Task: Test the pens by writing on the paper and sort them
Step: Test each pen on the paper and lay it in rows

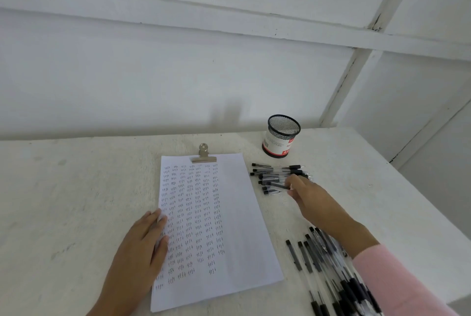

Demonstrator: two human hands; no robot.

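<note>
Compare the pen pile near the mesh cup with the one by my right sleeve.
The far pile of clear black-capped pens is smaller; the near pile of the same pens is bigger. Far pens lie crosswise; near pens run slantwise toward the camera. The right hand reaches the far pile, while its pink sleeve crosses the near one. Both sit right of the white written paper.

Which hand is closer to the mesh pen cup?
Right. The right hand reaches the pens just in front of the mesh pen cup; the left hand rests on the paper, farther off.
</note>
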